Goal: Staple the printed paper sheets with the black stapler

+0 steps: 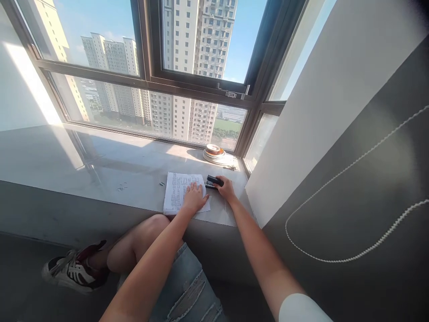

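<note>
A stack of printed paper sheets [176, 192] lies on the window sill [110, 167], near its front edge. My left hand [195, 197] rests flat on the right part of the sheets, fingers stretched out. Just to the right, my right hand [226, 188] is wrapped round a black stapler [213, 180]. The stapler's front end points left and sits at the right edge of the paper; whether the sheets are between its jaws I cannot tell. My right fingers hide its rear end.
Small staple strips [162, 184] lie left of the paper, and several loose staples [122, 186] farther left. A pile of stacked plates or coils [214, 154] stands by the window corner, with keys [229, 167] in front. A beaded blind chain [321, 260] hangs at right.
</note>
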### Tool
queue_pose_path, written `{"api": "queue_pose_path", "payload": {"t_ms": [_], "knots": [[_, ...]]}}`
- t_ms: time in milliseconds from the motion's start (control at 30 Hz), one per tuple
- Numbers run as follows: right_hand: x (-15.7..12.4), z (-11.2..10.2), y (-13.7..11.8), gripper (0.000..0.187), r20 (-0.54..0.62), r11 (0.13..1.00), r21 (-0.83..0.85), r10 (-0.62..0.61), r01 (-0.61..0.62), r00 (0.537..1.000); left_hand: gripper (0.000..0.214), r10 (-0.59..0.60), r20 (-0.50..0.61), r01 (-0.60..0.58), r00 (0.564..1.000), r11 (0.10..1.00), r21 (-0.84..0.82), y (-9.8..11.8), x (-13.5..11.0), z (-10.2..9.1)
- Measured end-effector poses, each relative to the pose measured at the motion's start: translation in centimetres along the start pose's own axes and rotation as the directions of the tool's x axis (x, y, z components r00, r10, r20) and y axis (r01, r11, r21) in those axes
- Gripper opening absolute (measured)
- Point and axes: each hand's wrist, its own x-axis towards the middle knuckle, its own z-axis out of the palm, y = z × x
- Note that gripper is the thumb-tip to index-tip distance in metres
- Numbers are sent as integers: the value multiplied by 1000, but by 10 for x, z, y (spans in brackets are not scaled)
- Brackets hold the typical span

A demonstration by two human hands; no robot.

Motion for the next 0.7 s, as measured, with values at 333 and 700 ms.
{"api": "queue_pose_path", "payload": {"t_ms": [333, 700], "knots": [[-5, -2, -6, 29, 68, 999, -18, -41, 42, 997, 59, 33, -74, -40, 997, 995, -92, -6, -1, -2], [-12, -9, -19, 29, 59, 996, -88, -15, 20, 998, 45, 92, -92, -107, 991, 980, -166, 7, -6, -10]]}}
